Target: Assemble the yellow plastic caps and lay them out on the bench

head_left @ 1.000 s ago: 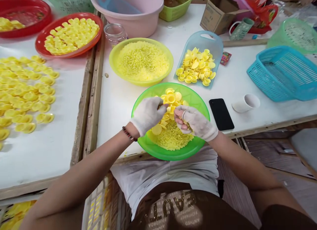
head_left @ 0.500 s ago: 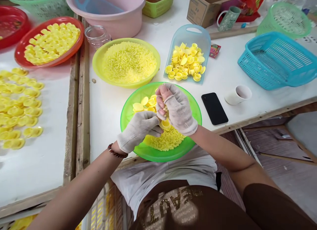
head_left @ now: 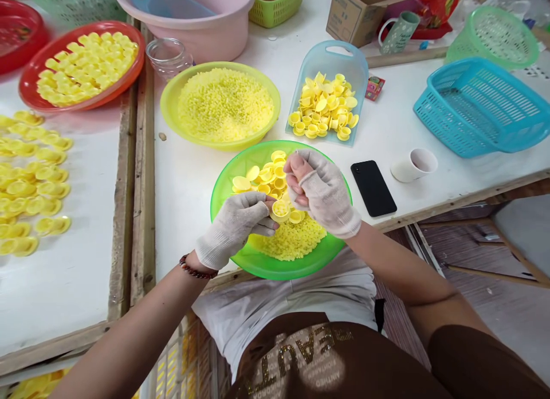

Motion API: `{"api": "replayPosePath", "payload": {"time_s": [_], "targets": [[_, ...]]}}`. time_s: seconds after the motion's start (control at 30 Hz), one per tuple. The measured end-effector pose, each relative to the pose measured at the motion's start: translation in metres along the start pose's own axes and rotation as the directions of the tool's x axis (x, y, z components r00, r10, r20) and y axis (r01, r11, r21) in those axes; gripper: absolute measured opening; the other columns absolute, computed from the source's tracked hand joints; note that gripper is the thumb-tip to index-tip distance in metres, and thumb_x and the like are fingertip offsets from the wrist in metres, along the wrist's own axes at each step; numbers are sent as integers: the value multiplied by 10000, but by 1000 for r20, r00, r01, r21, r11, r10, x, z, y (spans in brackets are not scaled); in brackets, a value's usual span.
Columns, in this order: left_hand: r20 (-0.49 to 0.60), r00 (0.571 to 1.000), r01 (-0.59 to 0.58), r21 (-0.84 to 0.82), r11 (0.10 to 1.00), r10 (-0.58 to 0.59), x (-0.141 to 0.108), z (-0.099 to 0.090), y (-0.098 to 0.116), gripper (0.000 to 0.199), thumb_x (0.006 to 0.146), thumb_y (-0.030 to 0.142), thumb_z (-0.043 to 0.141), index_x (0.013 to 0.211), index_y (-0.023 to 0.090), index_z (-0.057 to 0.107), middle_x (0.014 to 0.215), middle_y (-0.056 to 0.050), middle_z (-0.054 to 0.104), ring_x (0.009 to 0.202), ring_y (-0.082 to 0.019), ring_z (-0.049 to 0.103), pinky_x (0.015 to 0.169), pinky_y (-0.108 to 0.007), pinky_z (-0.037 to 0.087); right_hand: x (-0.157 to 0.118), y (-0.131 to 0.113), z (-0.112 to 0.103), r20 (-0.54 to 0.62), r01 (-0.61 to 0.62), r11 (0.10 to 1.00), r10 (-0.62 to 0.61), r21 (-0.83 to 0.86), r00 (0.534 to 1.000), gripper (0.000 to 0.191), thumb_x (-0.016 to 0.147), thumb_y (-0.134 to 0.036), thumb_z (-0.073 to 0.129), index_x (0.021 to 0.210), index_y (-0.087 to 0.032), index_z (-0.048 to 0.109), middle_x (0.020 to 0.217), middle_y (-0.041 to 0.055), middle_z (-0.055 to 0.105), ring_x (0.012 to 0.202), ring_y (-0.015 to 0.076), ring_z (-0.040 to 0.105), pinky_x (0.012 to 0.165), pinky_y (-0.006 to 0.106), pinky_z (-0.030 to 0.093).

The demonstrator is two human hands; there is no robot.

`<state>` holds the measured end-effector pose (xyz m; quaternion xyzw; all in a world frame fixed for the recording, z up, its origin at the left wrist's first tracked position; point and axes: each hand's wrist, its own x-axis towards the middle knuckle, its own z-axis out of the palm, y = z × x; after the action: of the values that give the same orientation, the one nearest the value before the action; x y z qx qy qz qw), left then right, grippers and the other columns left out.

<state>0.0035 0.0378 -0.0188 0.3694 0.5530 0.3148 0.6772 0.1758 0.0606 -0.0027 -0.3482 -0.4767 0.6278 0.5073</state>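
Note:
My left hand (head_left: 240, 221), in a white fingerless-tipped glove, pinches a small yellow plastic cup (head_left: 281, 210) that has pale yellow pellets in it. Gloved the same way, my right hand (head_left: 323, 192) is curled closed just to the right of that cup and above it; whatever lies inside its fingers is hidden. Both hands are over a green bowl (head_left: 224, 178). Loose yellow pellets (head_left: 296, 239) cover the bowl's near side, and several more yellow cups (head_left: 268, 175) lie at its far side.
Beyond the bowl stand a yellow basin (head_left: 167, 115) of pellets and a blue scoop tray (head_left: 309, 61) of yellow cups. To the right are a black phone (head_left: 373, 188), a white cup (head_left: 413, 165) and a blue basket (head_left: 468, 115). Filled yellow pieces (head_left: 30, 187) lie at left.
My right hand has moved right, away from the left hand, uncovering the yellow cup, which now shows pellets inside. My left hand stays nearly in place.

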Motion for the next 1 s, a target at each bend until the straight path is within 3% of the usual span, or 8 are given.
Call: {"api": "replayPosePath", "payload": {"time_s": [0.13, 0.27, 0.37, 0.57, 0.67, 0.77, 0.9, 1.0], "targets": [[-93, 983, -156, 60, 986, 161, -4, -1, -5, 298, 764, 302, 754, 1012, 143, 712, 749, -46, 741, 652, -174, 737, 633, -276, 651, -16, 12, -20, 72, 52, 947, -31, -318, 997, 244, 1005, -446, 593, 934, -224, 666, 724, -20, 598, 596, 98, 544, 535, 230, 471], [-178, 942, -261, 145, 954, 285, -6, -1, -8, 304, 777, 290, 732, 1034, 128, 721, 763, -54, 755, 664, -195, 750, 670, -311, 664, -29, 26, -31, 276, 317, 764, -188, -562, 943, 213, 1006, -345, 561, 1031, -221, 732, 997, 54, 761, 924, 180, 711, 862, 344, 591], [-216, 925, -278, 174, 945, 312, -7, -4, -8, 287, 773, 260, 694, 1026, 131, 733, 730, -43, 752, 632, -197, 742, 665, -323, 663, -35, 26, -35, 364, 418, 647, -225, -638, 904, 211, 1012, -309, 542, 991, -214, 730, 941, 65, 772, 873, 185, 724, 845, 345, 598], [-171, 933, -283, 191, 940, 316, -7, -3, -10, 249, 746, 224, 650, 960, 146, 749, 710, -33, 749, 623, -198, 740, 655, -317, 664, -34, 28, -34, 441, 495, 617, -253, -612, 861, 275, 1031, -273, 479, 1185, -214, 699, 1132, 84, 775, 1044, 200, 734, 944, 366, 598], [-171, 936, -277, 172, 945, 306, -6, -3, -11, 260, 740, 228, 652, 963, 139, 752, 713, -33, 748, 609, -194, 736, 649, -318, 667, -37, 28, -33, 485, 526, 581, -242, -620, 840, 248, 1035, -259, 477, 1128, -203, 701, 1048, 81, 783, 967, 192, 742, 889, 338, 602], [-171, 938, -273, 166, 948, 300, -7, -5, -10, 264, 737, 217, 646, 965, 138, 753, 693, -31, 741, 599, -193, 734, 641, -313, 664, -40, 27, -36, 443, 501, 564, -250, -657, 861, 241, 1050, -279, 470, 1067, -201, 698, 969, 75, 778, 901, 188, 739, 838, 328, 601], [-155, 949, -252, 150, 956, 274, -6, -5, -11, 262, 732, 220, 652, 960, 141, 753, 713, -35, 747, 611, -194, 739, 646, -313, 666, -38, 29, -37, 457, 511, 553, -247, -658, 855, 280, 1043, -264, 458, 1206, -211, 679, 1121, 85, 775, 1051, 202, 733, 944, 364, 596], [-136, 953, -252, 148, 956, 272, -5, -3, -12, 248, 735, 220, 649, 945, 138, 752, 735, -40, 754, 628, -199, 746, 653, -317, 669, -38, 30, -36, 497, 543, 549, -248, -635, 832, 262, 1033, -239, 469, 1188, -207, 677, 1086, 82, 777, 995, 198, 737, 902, 352, 605]]}}
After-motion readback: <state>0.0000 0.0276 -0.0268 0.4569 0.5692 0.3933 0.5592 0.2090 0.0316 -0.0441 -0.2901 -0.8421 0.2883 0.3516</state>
